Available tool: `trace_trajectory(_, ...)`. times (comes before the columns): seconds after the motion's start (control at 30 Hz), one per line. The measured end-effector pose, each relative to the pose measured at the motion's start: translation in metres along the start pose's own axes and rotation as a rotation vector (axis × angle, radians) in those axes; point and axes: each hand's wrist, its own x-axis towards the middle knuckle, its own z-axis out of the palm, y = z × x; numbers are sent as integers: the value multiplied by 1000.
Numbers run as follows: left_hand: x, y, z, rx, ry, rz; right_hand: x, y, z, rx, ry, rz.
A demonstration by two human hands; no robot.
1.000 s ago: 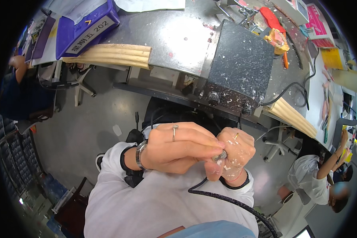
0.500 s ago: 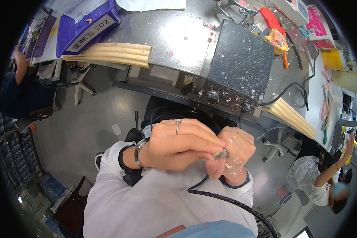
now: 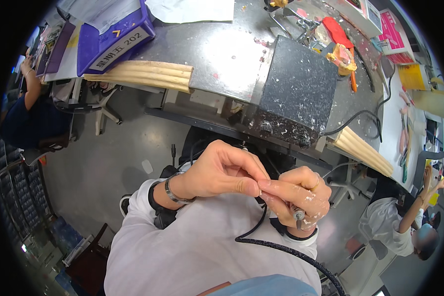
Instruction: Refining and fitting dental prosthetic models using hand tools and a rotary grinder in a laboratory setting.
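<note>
In front of my chest, my left hand (image 3: 222, 170) is pinched closed, thumb and fingertips meeting the fingertips of my right hand. Whatever may lie between those fingertips is too small or hidden to make out. White powder covers my right hand (image 3: 306, 190), whose fingers curl round a metal rotary handpiece (image 3: 297, 215). Its tip end shows below the fingers, pointing down, while the rest is covered by the hand. A thick black cord (image 3: 286, 248) loops below my hands, over my white coat.
A dusty black control box (image 3: 297, 81) stands at the bench edge, between ribbed wooden rests (image 3: 145, 73). Behind it lie a yellow-and-pink dental model (image 3: 342, 60), a red sheet (image 3: 335, 31) and an orange-handled tool (image 3: 353, 83). A purple tray (image 3: 91, 42) sits left. People sit on both sides.
My left fingers have left the handpiece's end and now meet my right fingertips. My right hand has turned and shifted slightly right, with the handpiece tip now pointing down.
</note>
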Motion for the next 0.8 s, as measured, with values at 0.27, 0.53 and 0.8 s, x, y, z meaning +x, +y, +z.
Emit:
trace_trajectory(0.27, 3, 1, 9, 655, 91, 471, -2, -1, 12, -152, 152, 46)
trace_trajectory(0.53, 4, 5, 15, 903, 110, 649, -3, 10, 23, -325, 62, 33)
trace_trajectory(0.8, 5, 4, 15, 908, 91, 687, -3, 13, 25, -289, 99, -16)
